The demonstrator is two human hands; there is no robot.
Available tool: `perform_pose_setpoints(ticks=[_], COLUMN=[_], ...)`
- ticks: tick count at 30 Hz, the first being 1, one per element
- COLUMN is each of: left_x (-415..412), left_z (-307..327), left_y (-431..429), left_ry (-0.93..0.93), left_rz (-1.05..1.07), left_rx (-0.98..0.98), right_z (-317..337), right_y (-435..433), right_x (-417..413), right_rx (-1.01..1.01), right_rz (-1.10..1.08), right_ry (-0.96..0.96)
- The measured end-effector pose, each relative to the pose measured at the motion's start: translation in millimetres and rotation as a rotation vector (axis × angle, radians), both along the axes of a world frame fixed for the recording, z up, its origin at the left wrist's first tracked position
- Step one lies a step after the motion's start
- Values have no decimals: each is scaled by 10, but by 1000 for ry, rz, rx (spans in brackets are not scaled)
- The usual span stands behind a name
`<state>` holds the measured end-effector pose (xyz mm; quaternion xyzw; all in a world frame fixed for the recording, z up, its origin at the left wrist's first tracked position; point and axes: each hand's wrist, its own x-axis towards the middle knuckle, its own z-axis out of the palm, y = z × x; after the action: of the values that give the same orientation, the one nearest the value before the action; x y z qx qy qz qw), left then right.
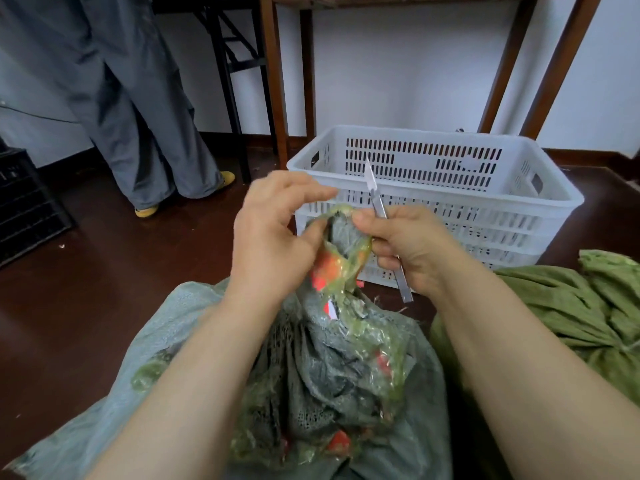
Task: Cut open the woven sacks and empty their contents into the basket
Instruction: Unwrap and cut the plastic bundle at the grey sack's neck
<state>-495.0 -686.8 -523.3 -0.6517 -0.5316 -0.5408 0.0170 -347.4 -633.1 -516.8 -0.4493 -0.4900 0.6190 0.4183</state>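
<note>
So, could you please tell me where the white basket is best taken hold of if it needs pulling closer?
Probably by the handle cut-outs in the short end walls of the white basket, just under the rim. Come from the two ends, fingers hooked through; the long walls offer only narrow slots.

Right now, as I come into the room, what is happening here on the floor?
A person is working at the bunched neck of a grey woven sack. The left-hand grip pinches the clear tape wound round the neck. The right-hand grip holds a utility knife, blade up, and also pulls at the same tape. The sack is not yet open. The white basket stands just behind it, and green sacks lie at the right.
</note>
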Motion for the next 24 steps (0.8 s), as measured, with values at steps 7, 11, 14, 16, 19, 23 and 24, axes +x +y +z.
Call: perform_pose_setpoints(ticks=[7, 11, 14, 16, 19, 23, 24], left_x=[104, -11, -144, -197, -241, -178, -165], left_z=[194, 149, 88, 91, 130, 121, 93], left_y=[-43, 14, 60, 69, 31, -30, -29], left_ry=[224, 255, 55, -127, -300, -462, -468], left_rz=[-238, -105, 32, 46, 39, -66, -73], left_rx=[-707, -710, -535, -470, -453, -524, -547], right_z=[11, 62, 166, 155, 98, 37, 10], right_y=[7, -60, -120, -193, -206, -60, -59], right_x=[-47, -11, 45, 14, -22, 71, 80], right_rx=[117, 63, 92, 127, 139, -2, -2], right_rz=[-68, -15, 123, 220, 177, -79, -94], right_ry=[-50, -107, -438, -617, -546, -283, -305])
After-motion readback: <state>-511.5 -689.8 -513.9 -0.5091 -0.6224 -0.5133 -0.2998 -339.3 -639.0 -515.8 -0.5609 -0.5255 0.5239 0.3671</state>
